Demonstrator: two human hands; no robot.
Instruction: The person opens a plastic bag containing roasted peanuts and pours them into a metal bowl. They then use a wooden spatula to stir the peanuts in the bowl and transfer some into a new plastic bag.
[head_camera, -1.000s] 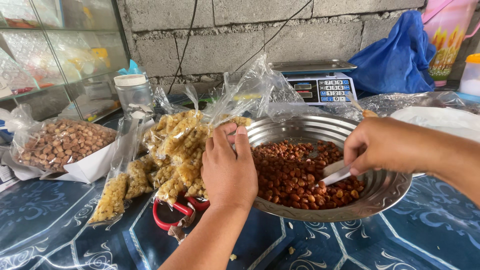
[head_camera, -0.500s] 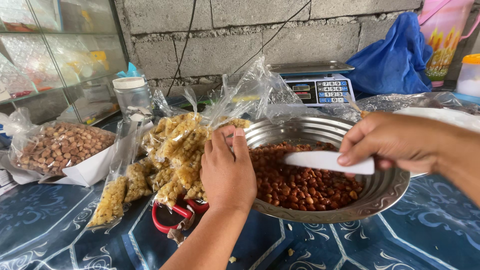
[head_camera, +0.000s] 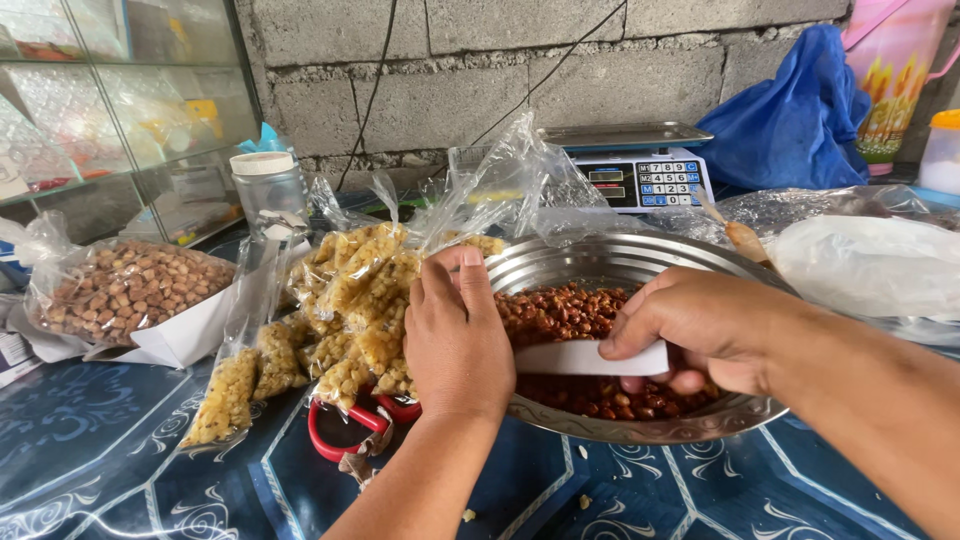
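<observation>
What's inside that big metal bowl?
The metal bowl holds reddish-brown roasted peanuts. The right hand dips a white scoop into them. The hand and scoop cover the nuts beneath, and the bowl's bottom cannot be seen.

Bright, even daylight, soft shadows only. Mild glare on steel bowl rim and clear plastic bags. Sharp centre, slight wide-angle stretch at edges.

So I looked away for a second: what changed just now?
The right hand swung its white scoop from pointing down into the peanuts to lying level above them. The left hand stayed on the metal bowl rim, at the plastic bag.
</observation>
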